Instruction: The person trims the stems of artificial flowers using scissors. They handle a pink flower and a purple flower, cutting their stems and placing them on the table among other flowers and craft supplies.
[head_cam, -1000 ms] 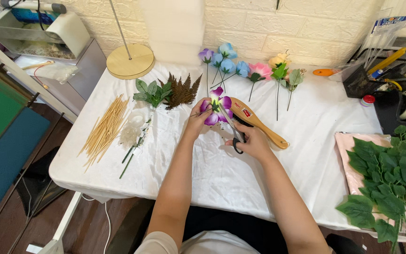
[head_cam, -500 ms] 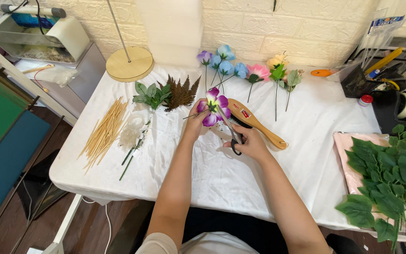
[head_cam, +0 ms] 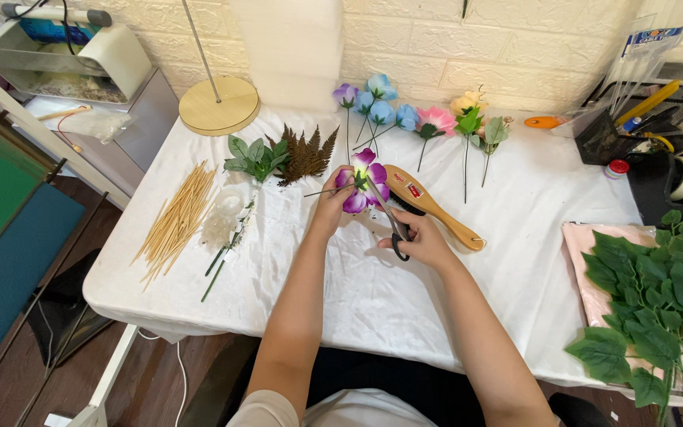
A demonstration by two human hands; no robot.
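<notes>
Over the last second little has shifted: the left hand (head_cam: 330, 207) holds the purple artificial flower (head_cam: 362, 188) as before, near the middle of the table (head_cam: 373, 300), a little toward its far edge, and the right hand (head_cam: 423, 239) has kept the scissors (head_cam: 393, 225) at the bloom, their blades now reaching up under the petals. That suggests the trimming of this flower is under way but not finished, since nothing cut off lies loose beside it. The left grip is closed on the flower's thin stem, which juts out toward the left edge; the right grip is closed through the black scissor loops. Whether the blades are parted or shut is hard to make out, because the petals hide their tips. The wooden hairbrush (head_cam: 433, 207) lies just beyond the right hand, partly covered by it. Along the far edge rest the other artificial flowers (head_cam: 405, 119); the bundle of wooden sticks (head_cam: 175, 220) lies toward the left edge, and the green leaf garland (head_cam: 662, 292) at the right edge is cut off by the frame.
</notes>
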